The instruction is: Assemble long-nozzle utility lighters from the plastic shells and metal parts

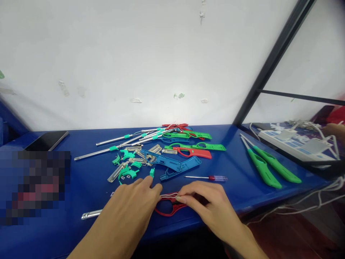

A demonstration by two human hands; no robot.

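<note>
Near the front edge of the table, both hands are on a red gas lighter handle shell (167, 212) with its trigger opening facing me. My left hand (132, 201) is closed over the shell's front end, its fingertips mostly hidden. A silver metal tube (91, 214) sticks out to the left from beneath that hand. Thin white wires (169, 195) run along the top of the shell. My right hand (207, 201) pinches at these wires with thumb and forefinger, beside a dark part in the shell. Behind lies a screwdriver (217, 178) with a clear red-and-purple handle.
Blue half shells (164, 160), green shells (210, 146) and a red shell (195, 153) lie beyond, with metal tubes (94, 153), clear fuel tanks (118, 172) and teal triggers (127, 154). Two green lighters (264, 169) and a power strip (293, 145) are right; a phone (47, 140) is left.
</note>
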